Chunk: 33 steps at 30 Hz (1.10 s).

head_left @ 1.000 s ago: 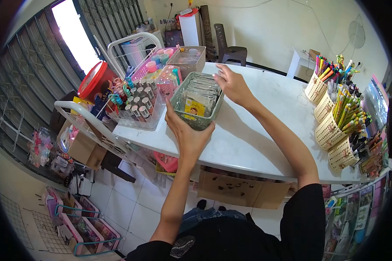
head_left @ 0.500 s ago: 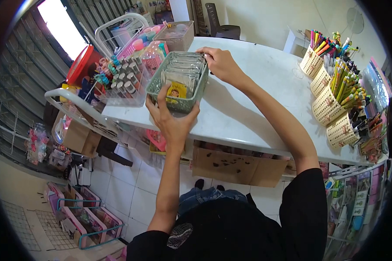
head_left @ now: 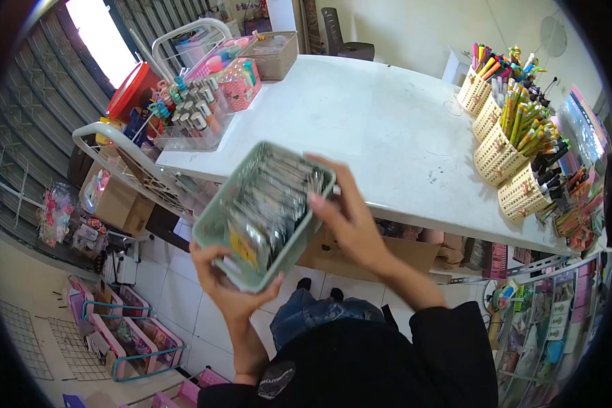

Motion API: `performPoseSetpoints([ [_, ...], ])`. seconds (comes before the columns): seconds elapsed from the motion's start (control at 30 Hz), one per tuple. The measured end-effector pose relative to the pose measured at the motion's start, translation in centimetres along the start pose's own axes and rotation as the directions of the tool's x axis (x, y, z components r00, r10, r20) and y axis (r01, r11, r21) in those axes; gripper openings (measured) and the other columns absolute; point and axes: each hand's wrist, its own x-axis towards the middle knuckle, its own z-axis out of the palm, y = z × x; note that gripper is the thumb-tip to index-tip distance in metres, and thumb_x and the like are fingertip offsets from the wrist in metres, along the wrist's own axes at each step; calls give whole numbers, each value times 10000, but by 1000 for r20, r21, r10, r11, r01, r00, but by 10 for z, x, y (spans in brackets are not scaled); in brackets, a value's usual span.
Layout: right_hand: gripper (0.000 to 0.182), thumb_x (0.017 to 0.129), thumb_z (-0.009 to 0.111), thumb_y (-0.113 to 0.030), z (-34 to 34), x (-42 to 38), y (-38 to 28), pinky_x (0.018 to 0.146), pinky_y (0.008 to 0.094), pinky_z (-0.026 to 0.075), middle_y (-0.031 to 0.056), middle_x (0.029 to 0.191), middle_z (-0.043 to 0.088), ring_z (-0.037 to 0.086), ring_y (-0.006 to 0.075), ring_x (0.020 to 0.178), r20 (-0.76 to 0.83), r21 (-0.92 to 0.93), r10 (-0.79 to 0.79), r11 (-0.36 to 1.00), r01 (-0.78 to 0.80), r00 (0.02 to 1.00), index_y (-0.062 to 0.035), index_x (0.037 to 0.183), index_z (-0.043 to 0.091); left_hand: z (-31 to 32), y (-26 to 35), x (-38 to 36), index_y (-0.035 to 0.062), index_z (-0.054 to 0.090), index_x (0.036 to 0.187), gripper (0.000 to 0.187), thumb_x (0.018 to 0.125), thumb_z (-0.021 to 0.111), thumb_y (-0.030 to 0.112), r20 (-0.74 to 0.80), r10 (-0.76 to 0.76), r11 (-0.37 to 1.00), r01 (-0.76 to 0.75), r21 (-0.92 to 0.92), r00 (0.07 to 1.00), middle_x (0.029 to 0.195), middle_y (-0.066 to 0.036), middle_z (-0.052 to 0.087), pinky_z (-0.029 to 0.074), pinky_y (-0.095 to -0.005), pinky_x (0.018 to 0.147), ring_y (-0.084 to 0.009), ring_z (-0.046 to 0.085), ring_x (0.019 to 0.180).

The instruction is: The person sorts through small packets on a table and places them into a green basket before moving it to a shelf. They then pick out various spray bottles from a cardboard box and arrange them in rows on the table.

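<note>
My left hand (head_left: pixel 232 289) grasps the basket's (head_left: pixel 294 249) near end, my right hand (head_left: pixel 353 221) its far corner, likely to steady the packets (head_left: pixel 268 194) by the table's (head_left: pixel 360 122) near edge.

head camera: head-worn, looks forward and steeply down
green basket (head_left: pixel 214 216): close, below lens
white tabletop (head_left: pixel 367 115): beyond, mid-range
cream wall (head_left: pixel 415 34): farthest, top

Daylight glares through an opening in grey slatted shutters (head_left: pixel 41 102) at left, while a dark chair (head_left: pixel 347 42) stands before a cream wall (head_left: pixel 421 34) beyond the white counter (head_left: pixel 367 115) above floor tiles (head_left: pixel 214 316).
</note>
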Motion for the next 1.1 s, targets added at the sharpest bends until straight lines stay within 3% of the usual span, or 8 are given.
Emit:
performPoseSetpoints([
  [0.2, 526, 794, 474, -170, 3, -79, 8, 955, 302, 170, 130, 1204, 301, 262, 200, 1143, -84, 408, 181, 903, -131, 980, -17, 1234, 229, 0, 12, -54, 86, 369, 841, 611, 416, 763, 280, 158, -10, 1000, 9, 11, 987, 924, -107, 374, 327, -330, 789, -235, 415, 889],
  [0.3, 561, 797, 469, -173, -2, -114, 17, 960, 316, 158, 130, 1235, 250, 215, 211, 1170, -157, 389, 270, 901, -192, 950, -39, 1260, 182, 5, 10, -80, 91, 365, 837, 602, 415, 761, 256, 269, -28, 994, 54, -92, 963, 953, -114, 358, 301, -337, 824, -230, 393, 923],
  [0.37, 591, 796, 479, -203, -12, -134, 15, 961, 338, 160, 128, 1261, 194, 173, 231, 1188, -235, 189, 260, 957, -218, 936, -74, 1277, 161, 11, 10, -94, 90, 358, 832, 610, 400, 764, 232, 263, -45, 992, 74, -101, 964, 946, -107, 352, 302, -327, 812, -223, 389, 912],
  [0.5, 736, 768, 539, -253, -7, -164, 21, 957, 369, 171, 155, 1284, 95, 161, 268, 1188, -331, 460, 428, 851, -252, 841, -177, 1298, 34, 11, 10, -107, 88, 352, 830, 606, 401, 766, 197, 379, -75, 985, 127, -114, 923, 932, -82, 348, 300, -332, 824, -211, 382, 911],
  [0.57, 857, 749, 570, -263, 1, -183, 13, 940, 407, 204, 164, 1286, 67, 151, 270, 1190, -319, 699, 641, 657, -283, 698, -190, 1282, -96, 4, 16, -117, 88, 355, 823, 588, 414, 767, 176, 439, -66, 982, 136, -131, 896, 921, -76, 341, 311, -337, 819, -207, 373, 914],
  [0.7, 932, 722, 610, -254, 40, -225, 9, 869, 461, 299, 164, 1281, 90, 166, 263, 1183, -219, 831, 773, 467, -301, 595, -150, 1263, -143, -8, 22, -153, 79, 379, 801, 568, 402, 773, 170, 467, -216, 957, 280, -73, 858, 1003, -148, 340, 303, -393, 836, -300, 366, 995],
  [0.83, 964, 712, 622, -244, 59, -274, 8, 817, 460, 348, 148, 1256, 179, 259, 266, 1141, -218, 796, 791, 483, -364, 571, -147, 1255, -168, -15, 29, -194, 71, 392, 783, 545, 407, 774, 170, 518, -226, 958, 283, -33, 825, 1015, -165, 336, 295, -413, 838, -327, 361, 999],
  [1.1, 834, 689, 548, -54, 28, -376, 2, 763, 494, 367, 119, 1150, 352, 377, 242, 1052, -381, 881, 785, 469, -67, 488, -201, 1280, -21, 15, 69, -258, 100, 467, 907, 555, 449, 767, 191, 748, -15, 973, 180, -141, 663, 1032, -208, 330, 324, -418, 823, -366, 344, 1014],
])
